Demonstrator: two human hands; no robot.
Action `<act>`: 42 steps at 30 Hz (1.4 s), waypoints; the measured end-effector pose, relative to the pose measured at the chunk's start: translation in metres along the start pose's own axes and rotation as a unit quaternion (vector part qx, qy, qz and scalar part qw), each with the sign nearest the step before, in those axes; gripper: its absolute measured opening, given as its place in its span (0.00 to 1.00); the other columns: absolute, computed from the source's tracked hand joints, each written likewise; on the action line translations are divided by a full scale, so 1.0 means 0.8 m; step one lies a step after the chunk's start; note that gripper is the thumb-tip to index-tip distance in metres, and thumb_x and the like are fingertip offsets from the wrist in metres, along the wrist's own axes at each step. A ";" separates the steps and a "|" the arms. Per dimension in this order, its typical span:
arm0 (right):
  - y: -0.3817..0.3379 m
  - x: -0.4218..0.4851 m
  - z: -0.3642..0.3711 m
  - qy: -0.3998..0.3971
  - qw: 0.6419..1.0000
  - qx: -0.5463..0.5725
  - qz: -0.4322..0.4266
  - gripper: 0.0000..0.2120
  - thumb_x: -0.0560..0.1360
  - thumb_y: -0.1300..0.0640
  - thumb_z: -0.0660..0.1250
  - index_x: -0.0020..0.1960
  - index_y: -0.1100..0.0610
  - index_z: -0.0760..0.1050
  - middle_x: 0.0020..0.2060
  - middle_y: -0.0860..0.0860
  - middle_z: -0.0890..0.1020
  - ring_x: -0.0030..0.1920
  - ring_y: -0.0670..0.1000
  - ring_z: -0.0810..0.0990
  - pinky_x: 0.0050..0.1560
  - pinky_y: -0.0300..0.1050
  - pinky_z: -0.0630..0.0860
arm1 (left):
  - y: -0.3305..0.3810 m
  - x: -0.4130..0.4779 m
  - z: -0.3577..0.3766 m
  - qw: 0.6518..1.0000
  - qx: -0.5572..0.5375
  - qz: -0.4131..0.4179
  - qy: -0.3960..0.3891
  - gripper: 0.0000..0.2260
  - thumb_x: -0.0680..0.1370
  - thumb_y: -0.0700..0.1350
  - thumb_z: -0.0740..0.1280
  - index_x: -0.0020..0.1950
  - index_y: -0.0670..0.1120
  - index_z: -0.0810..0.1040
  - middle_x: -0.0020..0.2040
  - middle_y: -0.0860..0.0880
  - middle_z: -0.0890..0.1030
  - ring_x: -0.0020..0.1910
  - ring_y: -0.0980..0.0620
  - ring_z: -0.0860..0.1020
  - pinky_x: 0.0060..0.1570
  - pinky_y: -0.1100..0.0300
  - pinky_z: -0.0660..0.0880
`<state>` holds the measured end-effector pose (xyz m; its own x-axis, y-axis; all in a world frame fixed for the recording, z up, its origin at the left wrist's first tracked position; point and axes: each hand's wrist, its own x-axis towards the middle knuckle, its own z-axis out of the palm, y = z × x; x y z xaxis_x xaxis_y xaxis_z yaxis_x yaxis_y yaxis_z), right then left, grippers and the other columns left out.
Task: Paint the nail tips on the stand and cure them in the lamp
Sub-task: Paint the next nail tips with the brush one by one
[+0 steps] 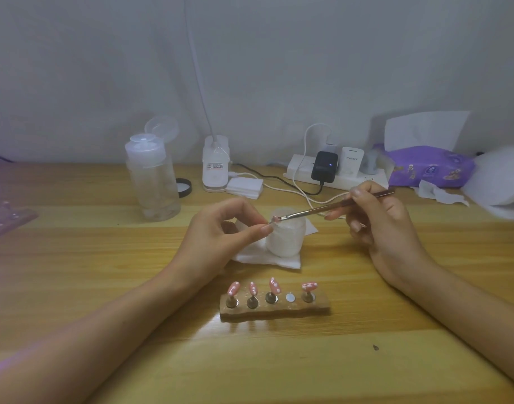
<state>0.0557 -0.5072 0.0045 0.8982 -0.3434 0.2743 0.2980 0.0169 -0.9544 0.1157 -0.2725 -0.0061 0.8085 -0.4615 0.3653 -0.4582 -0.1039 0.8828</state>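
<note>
Pink nail tip pinched by left hand — right hand grips brush; stand well clear.

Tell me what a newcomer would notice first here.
Mid-table, the right hand holds a thin brush to a small piece pinched in the left hand. Nearer the camera, a wooden stand carries four pink dotted nail tips and one bare slot.

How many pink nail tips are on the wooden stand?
4 pink, white-dotted nail tips: on the first, second, third and fifth holders from the left of the wooden stand; the fourth is bare. The left hand seems to pinch another.
</note>
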 end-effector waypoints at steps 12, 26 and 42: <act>-0.002 0.000 0.001 -0.010 1.000 0.024 -0.011 0.14 0.83 0.56 0.59 0.39 0.51 0.72 0.35 0.55 0.85 0.26 0.44 0.68 0.23 0.32 0.62 | -0.006 0.002 0.000 0.997 0.049 0.051 0.001 0.06 0.77 0.45 0.73 0.41 0.50 0.80 0.42 0.55 0.82 0.27 0.59 0.65 0.29 0.69 0.64; 0.001 0.002 0.001 -0.007 1.000 0.011 0.008 0.11 0.82 0.56 0.60 0.41 0.53 0.71 0.36 0.55 0.86 0.25 0.43 0.67 0.23 0.31 0.62 | -0.005 0.002 0.002 0.998 0.038 0.051 0.006 0.07 0.77 0.43 0.73 0.40 0.49 0.79 0.37 0.60 0.79 0.26 0.58 0.64 0.28 0.70 0.62; -0.002 0.000 0.003 -0.002 1.000 -0.004 0.006 0.13 0.82 0.57 0.60 0.39 0.52 0.72 0.35 0.55 0.86 0.26 0.44 0.65 0.25 0.32 0.63 | -0.004 0.001 0.000 0.998 0.040 0.044 0.003 0.08 0.77 0.42 0.73 0.39 0.50 0.79 0.41 0.54 0.82 0.27 0.59 0.65 0.31 0.69 0.64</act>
<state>0.0558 -0.5049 0.0065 0.9026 -0.3403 0.2636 0.2848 0.0127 -0.9585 0.1180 -0.2729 -0.0086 0.7660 -0.4668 0.4418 -0.5552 -0.1341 0.8208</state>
